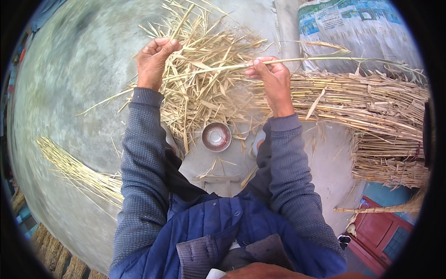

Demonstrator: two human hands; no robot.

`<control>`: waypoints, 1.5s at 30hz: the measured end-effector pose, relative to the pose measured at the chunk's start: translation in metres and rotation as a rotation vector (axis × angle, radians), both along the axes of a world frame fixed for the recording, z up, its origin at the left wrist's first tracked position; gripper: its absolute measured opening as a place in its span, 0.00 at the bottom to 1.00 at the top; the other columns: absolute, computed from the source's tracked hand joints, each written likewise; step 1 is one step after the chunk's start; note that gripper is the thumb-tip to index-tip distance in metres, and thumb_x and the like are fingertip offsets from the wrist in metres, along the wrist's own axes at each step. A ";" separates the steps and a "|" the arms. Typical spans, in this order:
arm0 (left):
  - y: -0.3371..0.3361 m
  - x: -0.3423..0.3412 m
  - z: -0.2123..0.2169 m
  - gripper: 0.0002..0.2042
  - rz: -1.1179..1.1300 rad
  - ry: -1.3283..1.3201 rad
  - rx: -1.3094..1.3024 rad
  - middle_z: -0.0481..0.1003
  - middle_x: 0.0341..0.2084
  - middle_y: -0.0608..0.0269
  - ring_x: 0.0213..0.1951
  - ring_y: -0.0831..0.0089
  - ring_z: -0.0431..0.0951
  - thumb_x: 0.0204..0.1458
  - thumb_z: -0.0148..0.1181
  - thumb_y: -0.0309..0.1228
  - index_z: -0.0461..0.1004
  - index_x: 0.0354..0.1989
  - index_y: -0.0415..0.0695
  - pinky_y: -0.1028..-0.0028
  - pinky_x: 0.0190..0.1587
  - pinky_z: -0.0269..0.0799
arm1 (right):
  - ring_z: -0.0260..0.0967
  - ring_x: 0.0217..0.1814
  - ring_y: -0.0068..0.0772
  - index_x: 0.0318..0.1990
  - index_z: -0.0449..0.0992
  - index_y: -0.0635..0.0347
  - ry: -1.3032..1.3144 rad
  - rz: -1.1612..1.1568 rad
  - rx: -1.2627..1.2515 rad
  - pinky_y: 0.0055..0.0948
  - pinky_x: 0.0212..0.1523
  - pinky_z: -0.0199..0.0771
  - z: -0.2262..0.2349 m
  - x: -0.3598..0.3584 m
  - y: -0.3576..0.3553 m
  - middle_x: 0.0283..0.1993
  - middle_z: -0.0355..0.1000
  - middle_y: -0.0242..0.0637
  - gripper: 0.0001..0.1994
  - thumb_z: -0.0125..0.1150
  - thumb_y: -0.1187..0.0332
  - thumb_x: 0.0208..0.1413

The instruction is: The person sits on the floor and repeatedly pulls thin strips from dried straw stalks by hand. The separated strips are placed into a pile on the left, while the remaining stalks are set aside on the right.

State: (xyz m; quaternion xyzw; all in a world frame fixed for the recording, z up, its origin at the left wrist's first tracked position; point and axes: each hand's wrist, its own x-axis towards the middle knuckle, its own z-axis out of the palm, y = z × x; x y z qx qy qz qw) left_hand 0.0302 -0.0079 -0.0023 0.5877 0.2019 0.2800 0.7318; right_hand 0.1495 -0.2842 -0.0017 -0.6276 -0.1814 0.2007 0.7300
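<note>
Both hands strip one reed stalk (297, 60): right hand (272, 79) pinches it at 1 o'clock, left hand (153, 60) clamps husk (195, 74) at 11, apparently to peel leftward next.

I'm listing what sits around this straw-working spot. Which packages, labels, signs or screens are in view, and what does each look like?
Woven sack: top right, behind the stacked straw bundles; bulging, white, with a blue-green printed panel.
No signs or screens show.

One head-worn fisheye view looks steeply down, close.
</note>
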 end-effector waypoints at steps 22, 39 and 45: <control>-0.012 -0.005 -0.031 0.07 -0.326 0.210 0.221 0.82 0.30 0.65 0.33 0.81 0.80 0.54 0.70 0.30 0.82 0.35 0.40 0.80 0.39 0.75 | 0.78 0.28 0.25 0.39 0.74 0.67 -0.011 -0.117 0.014 0.21 0.30 0.79 0.002 -0.004 0.020 0.31 0.79 0.43 0.17 0.66 0.58 0.62; -0.029 0.003 -0.012 0.08 -0.243 0.116 1.092 0.78 0.23 0.58 0.31 0.61 0.78 0.53 0.67 0.34 0.81 0.30 0.42 0.62 0.36 0.71 | 0.80 0.36 0.29 0.47 0.73 0.68 0.090 -0.137 0.061 0.22 0.35 0.79 -0.004 -0.002 0.021 0.38 0.79 0.44 0.16 0.62 0.62 0.64; -0.007 -0.011 -0.013 0.11 -0.341 0.320 0.891 0.79 0.25 0.58 0.31 0.66 0.78 0.52 0.69 0.38 0.81 0.32 0.42 0.67 0.34 0.71 | 0.79 0.37 0.29 0.50 0.72 0.68 0.132 -0.138 0.109 0.22 0.36 0.79 -0.001 0.010 0.007 0.38 0.79 0.42 0.18 0.65 0.62 0.63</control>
